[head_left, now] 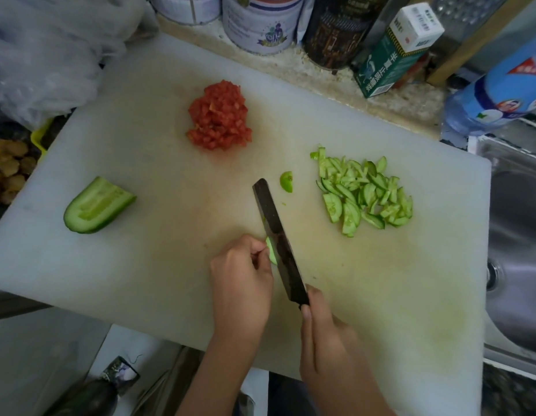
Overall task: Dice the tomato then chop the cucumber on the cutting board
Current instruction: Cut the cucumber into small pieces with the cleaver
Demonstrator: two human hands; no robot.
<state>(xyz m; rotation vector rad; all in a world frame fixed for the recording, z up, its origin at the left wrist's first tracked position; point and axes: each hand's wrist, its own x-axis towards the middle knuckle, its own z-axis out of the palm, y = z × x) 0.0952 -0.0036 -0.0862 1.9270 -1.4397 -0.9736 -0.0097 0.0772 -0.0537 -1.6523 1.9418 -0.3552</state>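
Pinching the likely slippery cucumber stub by its rear, lower centre, left hand abuts the knife; right hand grips its handle.

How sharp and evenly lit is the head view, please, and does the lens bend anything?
Head view: soft, even light, no hard shadows; the edges of the cutting board bow with wide-angle distortion; diced tomato and cucumber slices look sharp; the tins and blue bottle near the border are smeared.

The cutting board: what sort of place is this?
Probably a home kitchen: the cutting board lies beside a steel sink, tins and a grater stand behind it, and the right hand grips a knife beside a cucumber piece the left hand holds.
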